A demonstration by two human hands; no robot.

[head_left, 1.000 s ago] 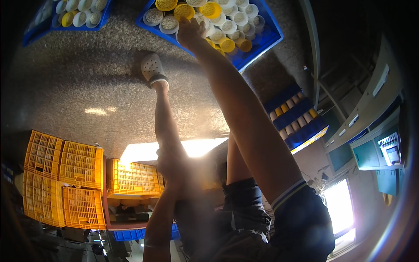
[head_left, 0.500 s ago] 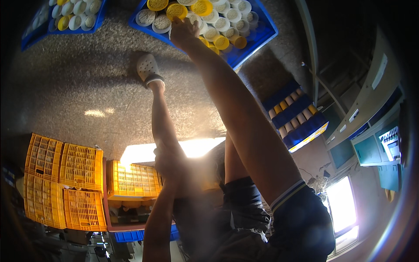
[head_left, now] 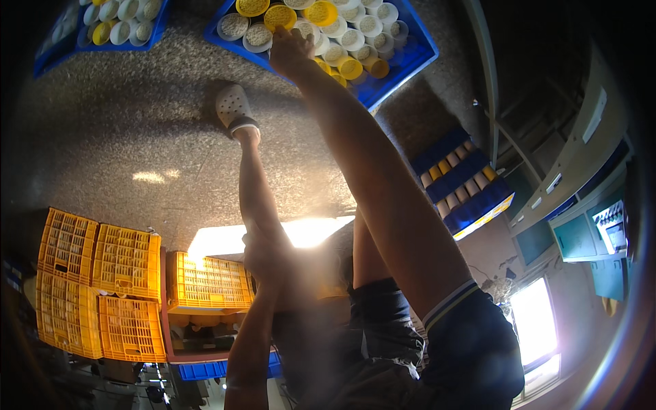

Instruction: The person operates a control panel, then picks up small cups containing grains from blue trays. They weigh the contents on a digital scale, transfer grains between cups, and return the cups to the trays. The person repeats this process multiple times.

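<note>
At the top, a blue tray [head_left: 400,85] on the floor holds rows of white and yellow cups filled with pale grains. My right hand [head_left: 290,51] reaches to its near edge, over the cups. Its fingers are bent and apart. One fingertip touches or nearly touches the rim of a yellow cup [head_left: 280,15]; a white cup [head_left: 307,29] is partly covered by the other fingers. My left hand [head_left: 263,253] rests against my left leg, around the knee. Glare and shadow hide most of its fingers.
A second blue tray [head_left: 147,44] of cups lies at the far left. Yellow slatted crates [head_left: 128,260] are stacked at the left. Blue trays with cups on their sides [head_left: 468,181] stand at the right. My foot in a light clog [head_left: 234,102] is on the speckled floor.
The view has shifted very slightly, so the tray and my right hand sit a little lower and farther right. My hands otherwise keep their places.
</note>
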